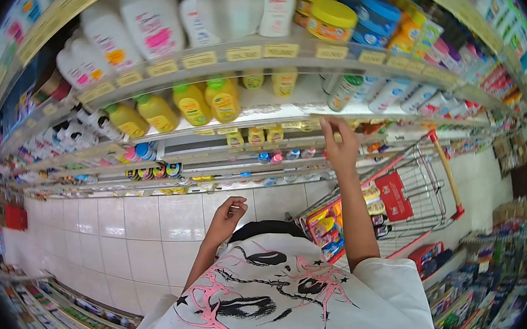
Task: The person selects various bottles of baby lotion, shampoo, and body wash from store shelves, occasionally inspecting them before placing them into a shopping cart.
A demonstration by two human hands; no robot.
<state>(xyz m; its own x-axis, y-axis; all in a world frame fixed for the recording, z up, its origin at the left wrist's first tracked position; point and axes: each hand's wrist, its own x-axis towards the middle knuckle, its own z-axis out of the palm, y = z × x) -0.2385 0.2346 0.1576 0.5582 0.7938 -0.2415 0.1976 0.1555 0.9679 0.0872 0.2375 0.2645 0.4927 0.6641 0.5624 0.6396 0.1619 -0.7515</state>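
My right hand (pixel 340 145) is raised at the front edge of a white shelf (pixel 265 111), fingers apart and slightly bent, with nothing visible in them. Just beyond it stands a green-and-white bottle with a dark cap (pixel 345 91). On the same shelf, to the left, are several yellow bottles with green caps (pixel 222 99) and a smaller pale yellow bottle (pixel 283 81). My left hand (pixel 229 216) hangs low above the tiled floor, its fingers loosely curled and apart, holding nothing I can see.
A metal shopping cart (pixel 429 187) with colourful packages (pixel 327 228) inside is at my right. The shelf above carries large white bottles (pixel 152 17), a yellow-lidded tub (pixel 332 20) and a blue tub (pixel 378 18). Another stocked rack (pixel 465 311) stands behind at the right.
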